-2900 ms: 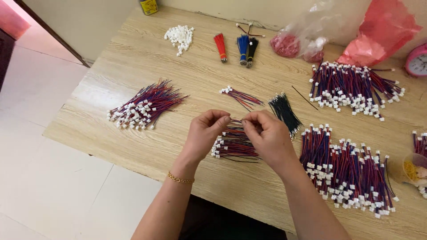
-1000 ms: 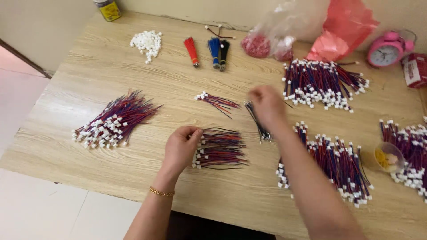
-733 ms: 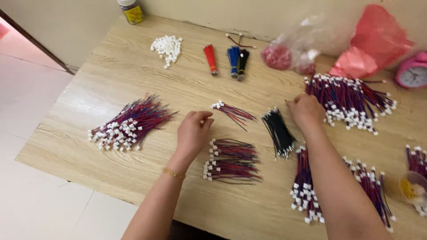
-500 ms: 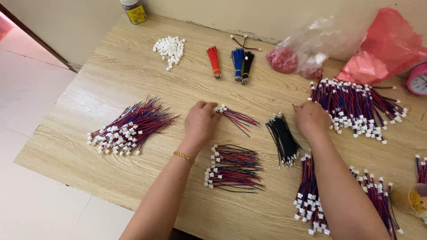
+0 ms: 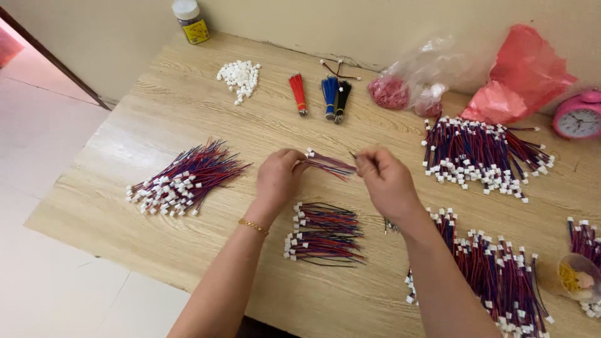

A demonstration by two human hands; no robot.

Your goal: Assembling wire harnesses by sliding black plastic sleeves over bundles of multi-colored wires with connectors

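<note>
A small bunch of red and blue wires (image 5: 330, 164) sits at the middle of the frame, held between both hands just above the desk (image 5: 125, 188). The left hand (image 5: 278, 177) pinches the end with the white connector, and the right hand (image 5: 385, 181) has its fingertips closed on the other end. Just below the hands lie two tidy bundles of wires (image 5: 325, 233). To the left is a fanned pile of connector wires (image 5: 181, 179); larger heaps fill the upper right (image 5: 482, 156) and the lower right (image 5: 501, 281). Along the top edge are loose white connectors (image 5: 238, 76), a red tie bundle (image 5: 298, 92), blue and black tie bundles (image 5: 335, 97), plastic bags (image 5: 432, 78) and a pink alarm clock (image 5: 579, 114).
</note>
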